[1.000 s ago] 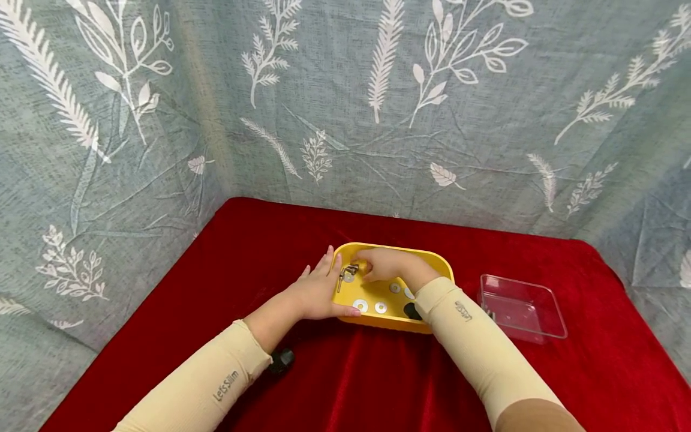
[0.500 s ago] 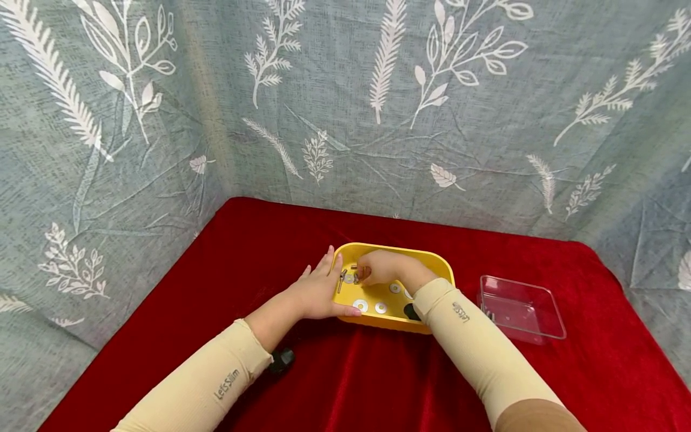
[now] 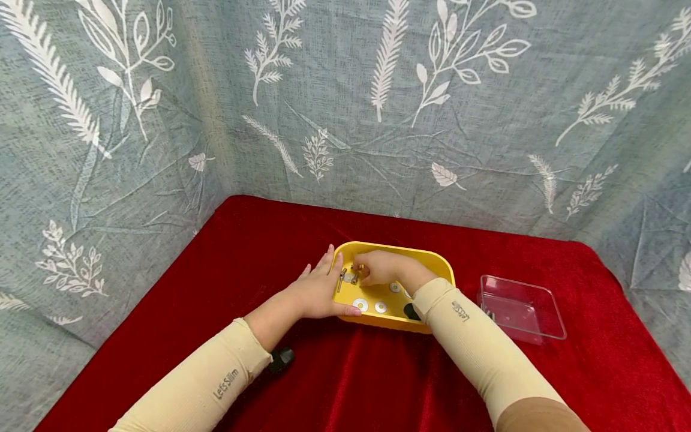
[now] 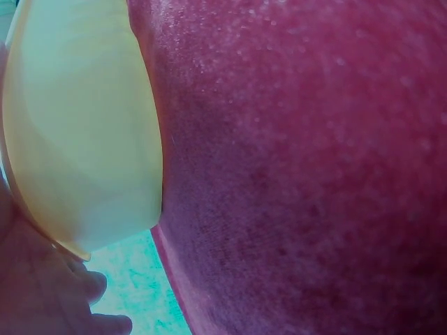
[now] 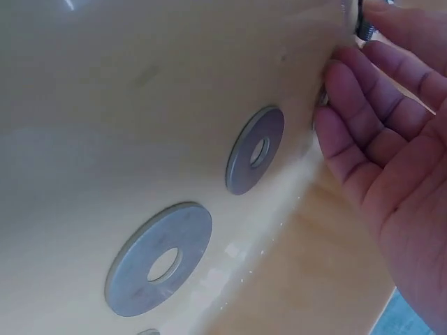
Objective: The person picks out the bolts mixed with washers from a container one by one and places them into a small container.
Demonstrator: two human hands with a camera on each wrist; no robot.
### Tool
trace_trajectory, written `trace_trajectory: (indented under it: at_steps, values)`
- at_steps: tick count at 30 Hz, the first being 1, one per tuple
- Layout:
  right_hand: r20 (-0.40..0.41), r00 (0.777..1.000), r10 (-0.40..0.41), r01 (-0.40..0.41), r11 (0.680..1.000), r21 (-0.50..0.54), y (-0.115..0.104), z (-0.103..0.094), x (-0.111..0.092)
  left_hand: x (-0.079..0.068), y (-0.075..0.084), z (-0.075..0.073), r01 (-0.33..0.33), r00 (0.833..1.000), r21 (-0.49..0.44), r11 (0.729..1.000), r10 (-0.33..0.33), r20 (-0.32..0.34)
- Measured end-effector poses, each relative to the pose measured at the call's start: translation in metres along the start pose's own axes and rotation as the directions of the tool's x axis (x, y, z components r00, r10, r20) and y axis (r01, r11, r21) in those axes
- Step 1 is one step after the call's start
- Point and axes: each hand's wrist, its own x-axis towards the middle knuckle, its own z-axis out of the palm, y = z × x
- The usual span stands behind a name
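Observation:
My left hand lies across the left end of a yellow bin, fingers spread and straight, thumb along the near rim. In the left wrist view the bin's pale outer wall stands beside the fingers. My right hand reaches into the bin's left part. Its thumb and forefinger pinch at a small threaded bolt, mostly hidden by the fingers. Another bolt lies by the left wall. Flat metal washers, one near the front and another close to the right hand, lie on the bin floor.
A clear plastic box stands to the right, with several bolts at its left side. A black object sits in the bin under the right wrist. Another black object lies by the left forearm. A patterned curtain hangs behind.
The right hand's fingers shift slightly among the bolts at the bin's left end, and one bolt there has changed position. The left hand stays on the bin.

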Motion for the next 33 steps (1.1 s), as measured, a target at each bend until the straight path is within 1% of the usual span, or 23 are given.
trace_trajectory:
  at_steps: [6,11,14,18,22,25,30,33]
  values:
    - [-0.028,1.000,-0.007,0.006,0.999,-0.048,-0.006,0.002,0.004,-0.002,0.000,-0.002,-0.020,1.000,0.004,1.000,0.020,-0.022]
    - [-0.047,0.998,0.041,-0.043,0.998,-0.051,-0.009,0.003,0.006,-0.002,0.000,-0.002,-0.026,0.999,0.001,1.000,0.026,-0.022]
    - [-0.056,0.997,0.052,-0.055,0.997,-0.048,-0.010,0.004,0.006,-0.003,0.000,-0.002,-0.027,0.999,-0.002,1.000,0.027,-0.020]
    - [-0.054,0.998,0.034,-0.038,0.997,-0.068,-0.013,0.005,0.007,-0.002,0.000,-0.002,-0.026,0.999,-0.007,1.000,0.026,-0.019]
    - [-0.039,0.998,0.038,-0.041,0.996,-0.077,-0.015,0.006,0.008,-0.002,0.000,0.000,-0.022,1.000,-0.013,1.000,0.022,-0.018]
    - [-0.032,0.999,0.037,-0.039,0.997,-0.066,-0.014,0.006,0.008,-0.001,0.000,0.000,-0.019,1.000,-0.015,1.000,0.018,-0.018]
    - [-0.030,0.999,-0.011,0.011,1.000,-0.005,-0.007,0.005,0.005,-0.001,-0.001,0.000,-0.009,1.000,-0.017,1.000,0.009,-0.011]
    - [-0.023,1.000,-0.014,0.015,0.999,0.034,-0.004,0.004,0.004,-0.001,-0.001,0.000,-0.009,1.000,-0.025,1.000,0.008,-0.013]
